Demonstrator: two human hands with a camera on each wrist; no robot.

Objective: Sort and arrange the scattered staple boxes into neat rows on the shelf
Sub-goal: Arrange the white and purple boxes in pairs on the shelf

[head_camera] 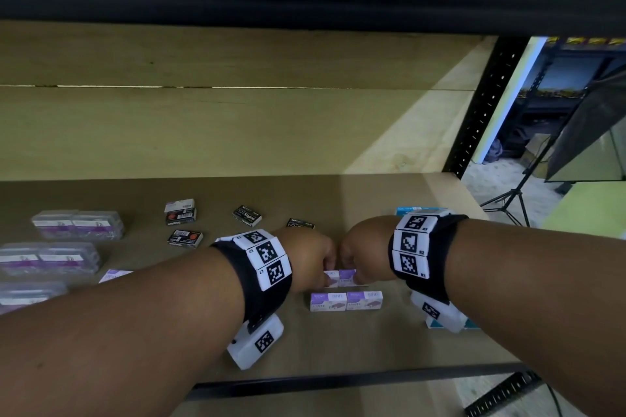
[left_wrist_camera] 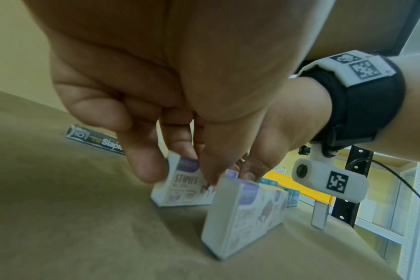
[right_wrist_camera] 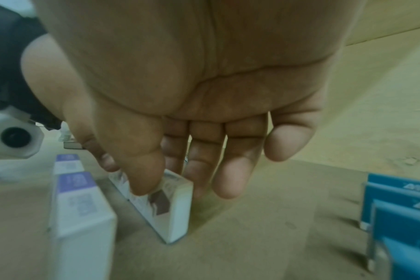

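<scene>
mid-frame in the head view my left hand point(head_camera: 310, 259) and right hand point(head_camera: 360, 256) meet knuckle to knuckle, each pinching one purple box point(head_camera: 347, 278) of a back pair, thumb in front and fingers curled behind, just above the front pair point(head_camera: 346, 301) on the shelf point(head_camera: 372, 200). i judge i'm squaring a second row. next: press the two flush, let go, then fetch the black boxes point(head_camera: 184, 238) scattered at upper left.

A black box point(head_camera: 247, 215) reads "Staples"; the wristband tags point(head_camera: 410, 254) read "R1", "R2".
</scene>
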